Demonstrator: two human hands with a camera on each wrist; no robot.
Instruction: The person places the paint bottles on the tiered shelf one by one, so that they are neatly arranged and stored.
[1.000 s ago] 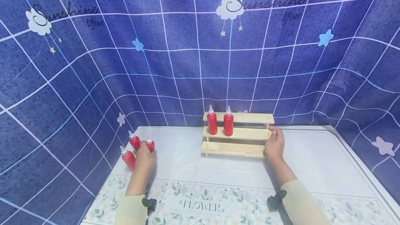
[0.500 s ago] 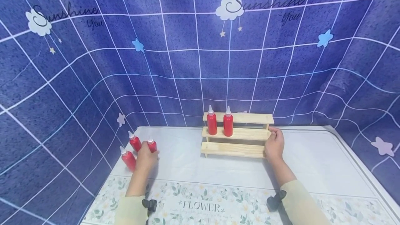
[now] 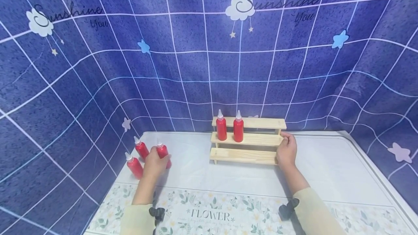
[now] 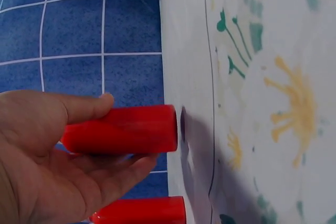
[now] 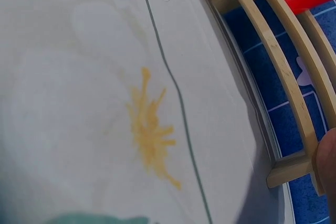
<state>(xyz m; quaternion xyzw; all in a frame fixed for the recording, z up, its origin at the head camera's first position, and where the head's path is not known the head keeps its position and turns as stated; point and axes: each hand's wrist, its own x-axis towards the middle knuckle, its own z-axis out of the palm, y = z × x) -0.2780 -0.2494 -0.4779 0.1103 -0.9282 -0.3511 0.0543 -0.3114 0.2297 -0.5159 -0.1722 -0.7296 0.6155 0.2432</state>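
At the left of the table, my left hand (image 3: 155, 164) pinches a red squeeze bottle (image 4: 126, 129) with a white pointed nozzle between thumb and fingers. In the left wrist view the bottle's base is slightly off the table. Two similar red bottles (image 3: 134, 166) (image 3: 141, 148) stand beside that hand. My right hand (image 3: 287, 151) grips the right end of a three-tier wooden rack (image 3: 248, 156), whose end also shows in the right wrist view (image 5: 286, 85). On the rack's middle tier, towards the left, stand two red bottles (image 3: 221, 129) (image 3: 238, 130).
A white table (image 3: 192, 148) with a floral front band (image 3: 215, 200) lettered "FLOWER" lies under everything. Behind it and at both sides hangs a blue gridded curtain (image 3: 196, 64) with clouds and stars. The rack stands close to the back edge.
My left hand has shifted a little to the right with its bottle, which has come up and away from the other two. The right hand and the rack stay put.
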